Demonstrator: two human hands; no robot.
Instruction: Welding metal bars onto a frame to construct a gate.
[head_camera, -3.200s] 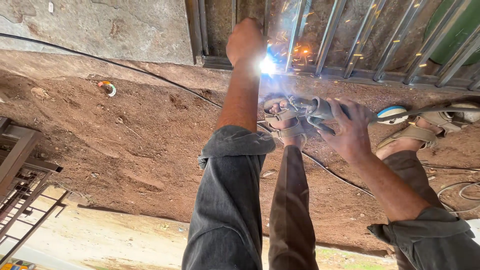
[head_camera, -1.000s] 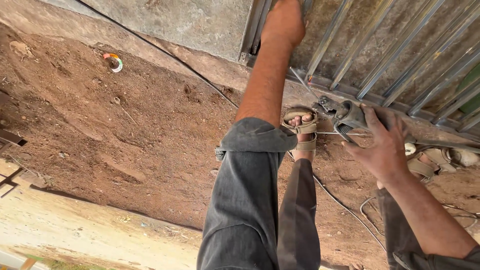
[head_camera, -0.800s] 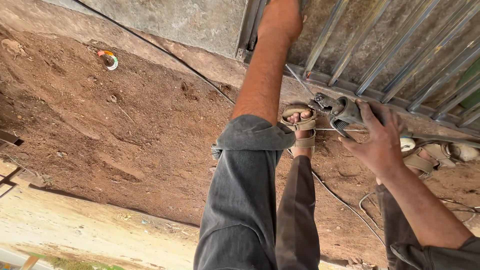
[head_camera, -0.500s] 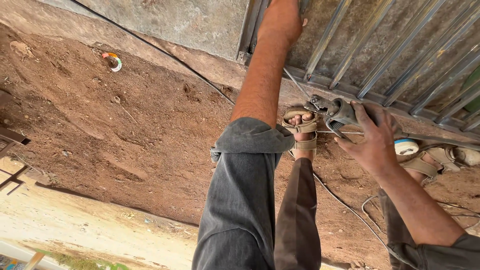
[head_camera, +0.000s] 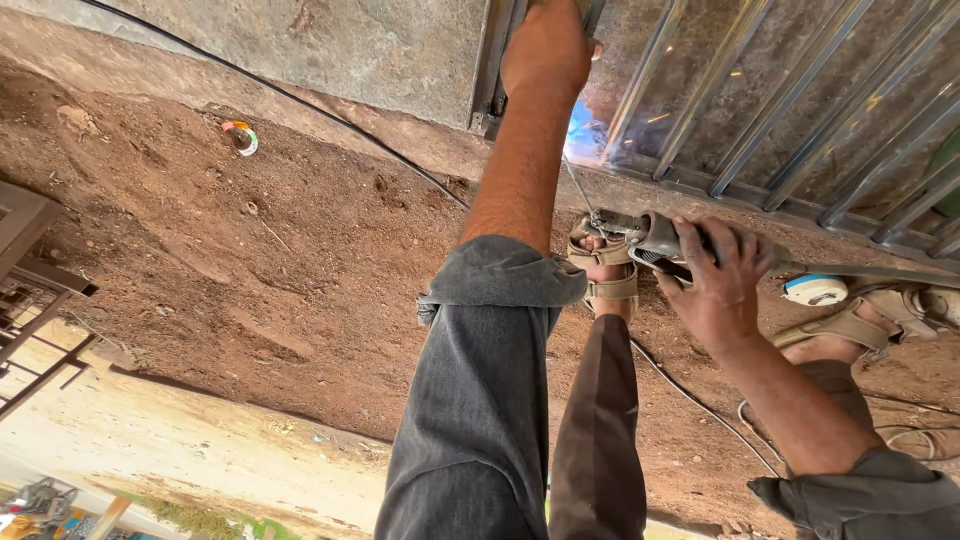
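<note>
My left hand (head_camera: 545, 50) reaches up and grips the edge of a grey metal gate frame (head_camera: 495, 70); its forearm comes out of a rolled grey sleeve. My right hand (head_camera: 715, 280) is closed around a welding electrode holder (head_camera: 650, 238). A thin electrode rod (head_camera: 580, 190) runs from the holder up to the gate's lower rail, where a bluish glow (head_camera: 582, 128) and small sparks show. My sandalled foot (head_camera: 605, 270) stands on the dirt just below the holder.
Vertical gate bars (head_camera: 790, 110) fill the upper right. A black cable (head_camera: 330, 120) crosses the brown dirt ground. A small tape roll (head_camera: 240, 136) lies at upper left. A white and blue round object (head_camera: 815, 290) sits beside a second sandalled foot (head_camera: 850, 325). A metal frame (head_camera: 35, 290) stands at left.
Over the last second my right hand brought the holder left, toward the gate rail, and a bluish glow with sparks now shows at the rod tip. My left hand stays on the frame.
</note>
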